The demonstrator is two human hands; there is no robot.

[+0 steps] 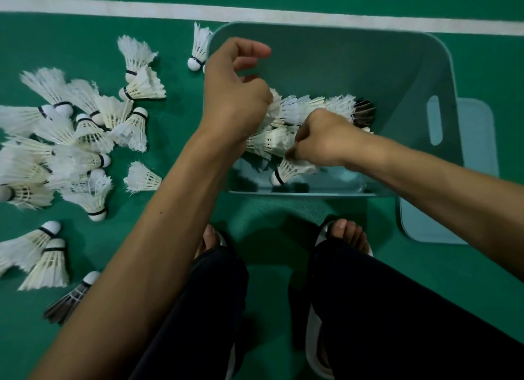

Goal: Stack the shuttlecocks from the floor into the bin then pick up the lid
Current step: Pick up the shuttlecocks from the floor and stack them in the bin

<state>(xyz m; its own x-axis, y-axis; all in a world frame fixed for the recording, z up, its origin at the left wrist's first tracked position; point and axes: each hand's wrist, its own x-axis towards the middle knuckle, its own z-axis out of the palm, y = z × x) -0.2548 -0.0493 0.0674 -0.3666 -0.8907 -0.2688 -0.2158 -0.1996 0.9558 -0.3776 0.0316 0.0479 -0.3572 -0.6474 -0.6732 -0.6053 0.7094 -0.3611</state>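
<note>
Shuttlecocks (54,255) lie loose on the green floor (269,266) at the lower left of the frame, a dark-feathered one (68,300) nearest. The heap thickens toward the middle left, so much of the gathering looks undone. Past the person's knees and sandalled feet, both hands reach into the bin (442,48) at centre. The right hand (320,138) has its fingers curled, pinching the feather skirts of the nested rows (312,107), probably to steady them while another is seated. The left hand (235,96) sits curled at the rows' left end, thumb lifted; whether it grips anything I cannot tell. A single shuttlecock (283,172) lies on the bin bottom. The lid (479,124) lies flat on the floor at the right, partly behind the bin, untouched. A white line (113,9) crosses the top.
</note>
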